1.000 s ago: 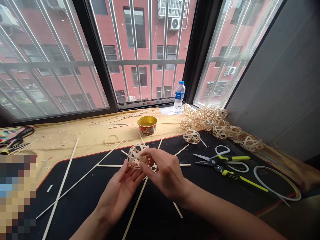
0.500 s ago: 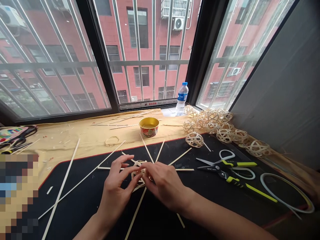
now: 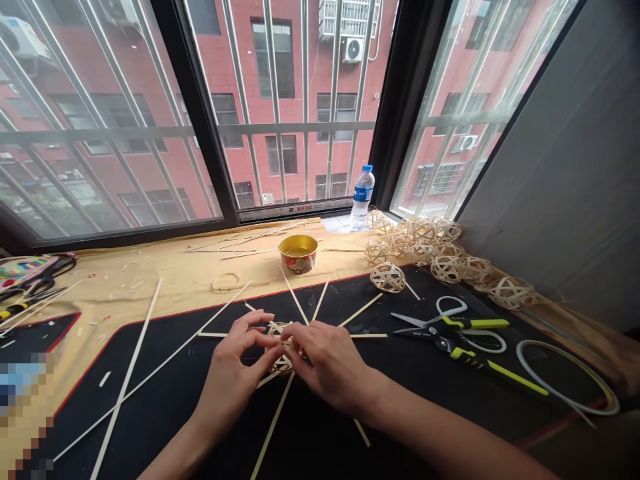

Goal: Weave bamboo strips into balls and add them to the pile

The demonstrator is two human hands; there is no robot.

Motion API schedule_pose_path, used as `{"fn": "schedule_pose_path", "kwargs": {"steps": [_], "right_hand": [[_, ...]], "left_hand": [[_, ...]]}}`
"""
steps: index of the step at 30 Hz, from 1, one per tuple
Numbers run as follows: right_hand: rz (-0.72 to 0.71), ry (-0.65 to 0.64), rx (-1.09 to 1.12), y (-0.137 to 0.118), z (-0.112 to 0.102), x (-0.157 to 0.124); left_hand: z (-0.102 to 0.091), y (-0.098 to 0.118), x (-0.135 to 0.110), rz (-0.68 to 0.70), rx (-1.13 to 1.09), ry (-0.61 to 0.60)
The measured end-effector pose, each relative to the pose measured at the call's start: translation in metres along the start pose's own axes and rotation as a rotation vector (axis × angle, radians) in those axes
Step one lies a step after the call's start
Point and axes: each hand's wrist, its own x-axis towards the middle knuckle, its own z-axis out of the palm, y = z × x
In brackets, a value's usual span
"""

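Woven ball (image 3: 283, 365) lowered; now sits between left fingers (image 3: 253, 339) and right fingers (image 3: 301, 335).

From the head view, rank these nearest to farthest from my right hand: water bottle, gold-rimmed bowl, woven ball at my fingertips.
From your right hand:
1. Woven ball: at its fingertips.
2. Gold-rimmed bowl: ahead, beyond the mat.
3. Water bottle: farthest, by the window.

Barred window (image 3: 293, 107), daylight; grey wall (image 3: 560, 167), seemingly plain.
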Motion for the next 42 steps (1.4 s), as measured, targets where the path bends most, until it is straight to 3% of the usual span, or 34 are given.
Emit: {"fn": "schedule_pose_path", "kwargs": {"steps": [3, 6, 7, 9, 10, 12, 14, 15, 16, 18, 19, 21, 24, 31, 36, 42], "right_hand": [[0.012, -0.050, 0.096, -0.001, -0.006, 0.003], [0.156, -0.019, 0.319, 0.027, -0.037, 0.002], [0.269, 0.098, 0.287, 0.043, -0.054, 0.001], [0.562, 0.595, -0.002, 0.079, -0.089, -0.004], [0.653, 0.774, -0.098, 0.095, -0.105, -0.006], [0.723, 1.000, -0.203, 0.113, -0.127, -0.009], [0.607, 1.145, -0.104, 0.107, -0.127, -0.008], [0.506, 1.102, 0.010, 0.097, -0.119, -0.006], [0.399, 0.941, 0.139, 0.083, -0.108, -0.004], [0.166, 0.416, 0.306, 0.054, -0.080, 0.000], [0.037, 0.230, 0.337, 0.041, -0.066, 0.001], [-0.055, 0.102, 0.353, 0.025, -0.044, 0.003], [-0.082, 0.098, 0.363, 0.021, -0.025, 0.002], [-0.025, 0.146, 0.432, 0.030, -0.006, -0.005], [-0.092, 0.058, 0.389, 0.036, -0.007, -0.007], [-0.167, 0.038, 0.256, 0.037, -0.016, -0.007]], "left_hand": [[-0.001, -0.003, 0.001, -0.013, 0.042, -0.029], [-0.002, -0.006, 0.002, 0.010, 0.097, -0.015], [-0.002, -0.007, 0.002, 0.017, 0.119, -0.008], [-0.003, -0.009, 0.003, 0.026, 0.159, -0.008], [-0.003, -0.010, 0.003, 0.029, 0.176, -0.016], [-0.003, -0.012, 0.004, 0.037, 0.202, -0.031], [-0.003, -0.012, 0.004, 0.048, 0.196, -0.022], [-0.003, -0.012, 0.004, 0.053, 0.175, -0.010], [-0.003, -0.012, 0.004, 0.056, 0.138, 0.003], [-0.003, -0.011, 0.004, 0.057, 0.028, 0.028], [-0.003, -0.010, 0.004, 0.056, -0.031, 0.039], [-0.003, -0.008, 0.003, 0.059, -0.132, 0.063], [-0.003, -0.007, 0.002, 0.073, -0.177, 0.078], [0.001, -0.013, -0.001, 0.107, -0.053, 0.028], [0.003, -0.014, -0.002, 0.038, -0.004, -0.035], [0.003, -0.009, 0.002, -0.068, -0.100, -0.111]]}}
